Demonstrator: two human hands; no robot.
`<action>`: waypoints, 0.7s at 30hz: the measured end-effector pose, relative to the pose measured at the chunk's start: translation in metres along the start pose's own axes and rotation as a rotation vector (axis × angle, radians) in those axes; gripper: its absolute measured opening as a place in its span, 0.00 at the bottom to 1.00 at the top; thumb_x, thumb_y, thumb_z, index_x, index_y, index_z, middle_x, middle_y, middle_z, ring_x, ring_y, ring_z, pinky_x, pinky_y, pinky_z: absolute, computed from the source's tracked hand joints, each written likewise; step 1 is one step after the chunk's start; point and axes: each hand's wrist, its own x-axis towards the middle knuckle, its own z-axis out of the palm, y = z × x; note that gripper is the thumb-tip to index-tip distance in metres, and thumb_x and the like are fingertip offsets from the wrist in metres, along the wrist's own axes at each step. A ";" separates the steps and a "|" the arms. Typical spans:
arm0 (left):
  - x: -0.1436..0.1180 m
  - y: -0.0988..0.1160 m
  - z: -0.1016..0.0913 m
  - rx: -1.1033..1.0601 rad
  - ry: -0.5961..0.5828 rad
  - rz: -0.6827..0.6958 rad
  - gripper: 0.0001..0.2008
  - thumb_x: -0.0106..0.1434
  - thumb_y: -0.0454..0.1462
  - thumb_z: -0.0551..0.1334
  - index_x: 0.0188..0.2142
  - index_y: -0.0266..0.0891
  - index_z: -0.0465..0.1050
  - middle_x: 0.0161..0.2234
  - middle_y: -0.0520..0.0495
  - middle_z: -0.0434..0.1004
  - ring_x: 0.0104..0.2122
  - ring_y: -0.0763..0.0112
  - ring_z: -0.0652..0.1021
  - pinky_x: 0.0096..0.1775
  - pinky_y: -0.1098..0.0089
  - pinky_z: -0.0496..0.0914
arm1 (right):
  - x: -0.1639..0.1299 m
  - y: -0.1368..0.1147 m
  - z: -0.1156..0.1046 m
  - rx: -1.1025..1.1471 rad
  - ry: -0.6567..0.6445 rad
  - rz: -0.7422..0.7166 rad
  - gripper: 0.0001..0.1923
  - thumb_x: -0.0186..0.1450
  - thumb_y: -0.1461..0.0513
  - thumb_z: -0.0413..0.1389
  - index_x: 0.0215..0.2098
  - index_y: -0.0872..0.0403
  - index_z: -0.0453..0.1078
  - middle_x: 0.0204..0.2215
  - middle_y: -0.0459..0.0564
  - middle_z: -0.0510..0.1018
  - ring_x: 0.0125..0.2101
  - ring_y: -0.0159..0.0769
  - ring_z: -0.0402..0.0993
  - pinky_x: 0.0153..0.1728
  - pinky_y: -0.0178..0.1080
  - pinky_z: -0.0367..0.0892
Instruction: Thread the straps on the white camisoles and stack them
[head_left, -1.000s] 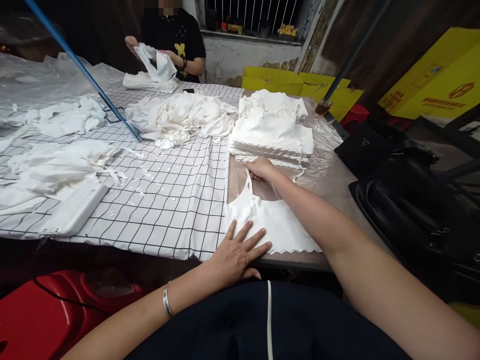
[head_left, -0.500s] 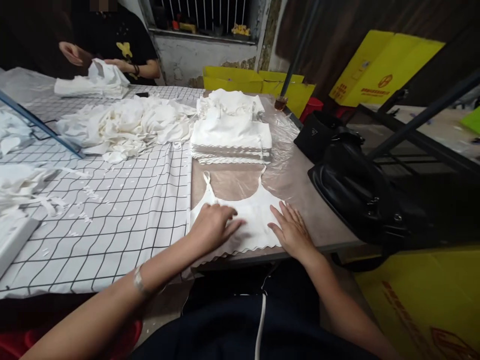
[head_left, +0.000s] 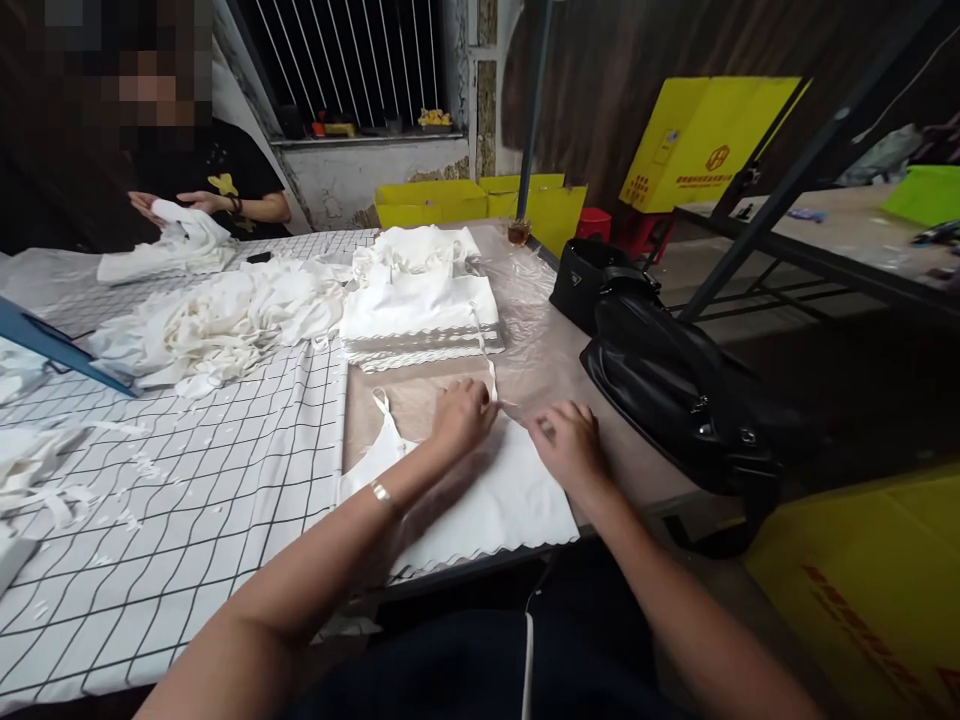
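Covering top's (head_left: 480, 490) neckline, hands (head_left: 517, 430), grip unclear

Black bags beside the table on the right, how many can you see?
2. A large black bag sits next to the table's right edge near the right hand; a smaller black bag stands behind it. Others may be hidden.

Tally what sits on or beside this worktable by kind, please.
Flat white top under both hands: 1
Neat stack of white tops: 1
Loose heap of white cloth: 1
Black bags: 2
Total: 5
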 end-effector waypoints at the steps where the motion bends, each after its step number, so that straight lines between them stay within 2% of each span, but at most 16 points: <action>1: -0.015 0.001 0.000 0.018 -0.022 0.102 0.13 0.69 0.42 0.56 0.39 0.36 0.74 0.42 0.39 0.76 0.44 0.57 0.75 0.46 0.59 0.66 | 0.021 -0.001 0.004 0.013 -0.018 0.058 0.11 0.67 0.56 0.57 0.30 0.53 0.74 0.35 0.54 0.75 0.40 0.47 0.68 0.46 0.45 0.61; 3: -0.044 0.004 0.005 0.021 -0.113 0.323 0.15 0.69 0.45 0.56 0.42 0.36 0.74 0.47 0.38 0.76 0.48 0.55 0.74 0.50 0.57 0.65 | 0.060 -0.008 0.015 0.046 -0.089 0.157 0.12 0.62 0.56 0.63 0.25 0.53 0.71 0.33 0.52 0.75 0.41 0.46 0.67 0.46 0.44 0.59; 4: -0.056 0.005 0.009 0.014 -0.150 0.424 0.19 0.68 0.48 0.56 0.48 0.36 0.73 0.52 0.38 0.74 0.53 0.53 0.72 0.54 0.55 0.63 | 0.075 -0.013 0.021 0.102 -0.139 0.208 0.13 0.58 0.58 0.66 0.22 0.53 0.69 0.32 0.51 0.74 0.41 0.46 0.67 0.46 0.43 0.59; 7: -0.077 0.005 0.022 0.016 -0.231 0.579 0.34 0.69 0.56 0.49 0.64 0.35 0.58 0.66 0.37 0.56 0.65 0.49 0.58 0.62 0.49 0.52 | 0.104 -0.027 0.034 0.379 -0.316 0.378 0.15 0.52 0.66 0.67 0.17 0.55 0.64 0.25 0.47 0.71 0.36 0.41 0.67 0.38 0.37 0.59; 9: -0.079 0.005 0.026 0.022 -0.291 0.572 0.37 0.70 0.57 0.43 0.68 0.34 0.50 0.68 0.36 0.49 0.67 0.49 0.52 0.63 0.48 0.48 | 0.114 -0.032 0.034 0.540 -0.429 0.470 0.13 0.54 0.68 0.63 0.17 0.55 0.64 0.18 0.44 0.66 0.26 0.35 0.64 0.28 0.33 0.57; 11: -0.078 0.004 0.025 0.015 -0.335 0.555 0.38 0.70 0.57 0.41 0.68 0.34 0.48 0.68 0.37 0.46 0.68 0.50 0.50 0.64 0.48 0.46 | 0.125 -0.034 0.027 0.635 -0.523 0.513 0.11 0.59 0.68 0.60 0.19 0.57 0.68 0.16 0.44 0.63 0.19 0.29 0.57 0.20 0.31 0.51; 14: -0.076 0.005 0.021 -0.010 -0.347 0.552 0.37 0.70 0.57 0.41 0.69 0.34 0.49 0.68 0.38 0.46 0.68 0.53 0.48 0.65 0.49 0.45 | 0.152 -0.039 0.007 0.785 -0.605 0.574 0.10 0.62 0.69 0.58 0.23 0.59 0.69 0.18 0.45 0.66 0.15 0.24 0.51 0.15 0.28 0.47; 18: -0.077 0.006 0.019 -0.024 -0.340 0.550 0.37 0.70 0.57 0.42 0.68 0.35 0.49 0.68 0.39 0.46 0.68 0.55 0.48 0.65 0.49 0.45 | 0.197 -0.050 -0.022 0.919 -0.542 0.634 0.12 0.65 0.72 0.57 0.24 0.58 0.67 0.20 0.46 0.68 0.14 0.21 0.50 0.13 0.25 0.47; 21: -0.077 0.006 0.022 -0.047 -0.355 0.543 0.37 0.70 0.57 0.43 0.69 0.34 0.49 0.68 0.39 0.46 0.68 0.55 0.47 0.65 0.49 0.44 | 0.227 -0.059 -0.041 0.975 -0.443 0.663 0.14 0.70 0.72 0.51 0.26 0.58 0.65 0.22 0.46 0.69 0.14 0.21 0.52 0.13 0.24 0.49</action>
